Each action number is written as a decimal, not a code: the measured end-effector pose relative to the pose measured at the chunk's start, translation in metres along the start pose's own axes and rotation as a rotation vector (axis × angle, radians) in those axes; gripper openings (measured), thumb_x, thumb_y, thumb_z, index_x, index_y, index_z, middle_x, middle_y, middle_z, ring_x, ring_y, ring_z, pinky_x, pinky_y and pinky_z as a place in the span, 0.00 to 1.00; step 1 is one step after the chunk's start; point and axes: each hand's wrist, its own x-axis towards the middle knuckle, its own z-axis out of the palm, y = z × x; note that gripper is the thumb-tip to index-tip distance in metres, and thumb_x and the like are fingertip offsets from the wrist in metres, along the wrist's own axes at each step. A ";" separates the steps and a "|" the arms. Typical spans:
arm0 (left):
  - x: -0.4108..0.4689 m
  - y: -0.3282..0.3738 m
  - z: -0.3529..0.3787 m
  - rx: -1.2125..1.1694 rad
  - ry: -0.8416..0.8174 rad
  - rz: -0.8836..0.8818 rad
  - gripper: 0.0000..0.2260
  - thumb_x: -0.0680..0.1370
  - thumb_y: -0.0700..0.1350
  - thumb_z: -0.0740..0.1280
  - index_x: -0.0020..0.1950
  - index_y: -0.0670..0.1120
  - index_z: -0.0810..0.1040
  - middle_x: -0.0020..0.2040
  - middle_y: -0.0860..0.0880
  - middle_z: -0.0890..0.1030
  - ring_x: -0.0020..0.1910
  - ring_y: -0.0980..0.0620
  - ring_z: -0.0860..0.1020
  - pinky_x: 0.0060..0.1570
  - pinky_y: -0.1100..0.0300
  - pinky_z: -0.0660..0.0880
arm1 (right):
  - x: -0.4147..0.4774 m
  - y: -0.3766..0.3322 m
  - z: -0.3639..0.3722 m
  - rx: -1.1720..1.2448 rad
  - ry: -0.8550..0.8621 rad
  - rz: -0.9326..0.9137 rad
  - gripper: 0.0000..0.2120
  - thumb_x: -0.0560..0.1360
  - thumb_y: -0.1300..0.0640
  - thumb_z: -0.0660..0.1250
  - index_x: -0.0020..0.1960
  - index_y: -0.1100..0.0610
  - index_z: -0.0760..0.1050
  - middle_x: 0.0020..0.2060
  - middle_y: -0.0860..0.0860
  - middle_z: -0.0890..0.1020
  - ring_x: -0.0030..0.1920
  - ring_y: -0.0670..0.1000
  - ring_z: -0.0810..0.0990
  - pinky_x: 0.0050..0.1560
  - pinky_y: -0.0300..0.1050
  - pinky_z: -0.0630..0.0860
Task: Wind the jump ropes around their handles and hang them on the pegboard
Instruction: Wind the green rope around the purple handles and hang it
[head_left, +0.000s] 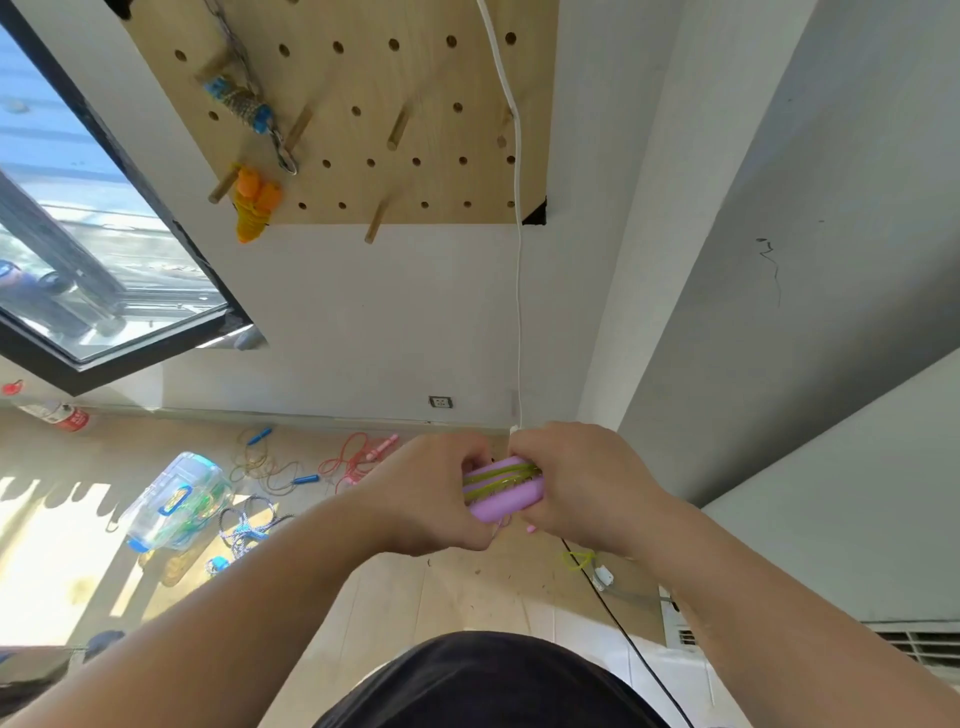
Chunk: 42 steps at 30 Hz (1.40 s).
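Both my hands hold a pair of purple jump-rope handles (501, 501) with a yellow-green rope (498, 475) wound across them. My left hand (431, 493) grips the left end; my right hand (582, 483) grips the right end. A loose loop of the yellow-green rope tail (576, 560) hangs below my right wrist. The wooden pegboard (363, 104) is on the wall above, with an orange wound rope (254, 202) and a blue-handled wound rope (241, 104) hanging on pegs. Several wooden pegs (397, 132) stand bare.
On the floor lie a blue-handled rope (275, 462), a pink-handled red rope (358, 457), a blue-white braided rope (249, 525) and a clear plastic box (176, 499). A white cable (518, 260) runs down the wall. A window is at the left.
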 end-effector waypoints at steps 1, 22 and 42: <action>0.000 -0.001 0.002 0.058 0.033 -0.003 0.13 0.65 0.56 0.72 0.43 0.53 0.74 0.38 0.54 0.75 0.35 0.55 0.72 0.32 0.64 0.66 | 0.000 0.000 0.002 -0.012 -0.011 0.006 0.12 0.69 0.50 0.71 0.50 0.51 0.74 0.44 0.48 0.79 0.46 0.52 0.77 0.45 0.49 0.76; 0.009 -0.004 0.020 0.261 0.124 -0.027 0.13 0.73 0.40 0.64 0.38 0.55 0.62 0.36 0.55 0.70 0.37 0.52 0.70 0.36 0.57 0.64 | -0.003 0.011 0.011 0.228 0.082 0.027 0.15 0.71 0.55 0.73 0.55 0.48 0.73 0.46 0.44 0.75 0.45 0.50 0.76 0.45 0.49 0.77; 0.011 0.000 0.013 0.109 0.144 -0.118 0.11 0.72 0.48 0.69 0.34 0.50 0.69 0.32 0.51 0.74 0.30 0.49 0.72 0.31 0.58 0.68 | -0.035 0.035 0.001 0.664 0.126 0.187 0.21 0.75 0.32 0.64 0.64 0.38 0.68 0.37 0.51 0.81 0.33 0.41 0.78 0.33 0.38 0.77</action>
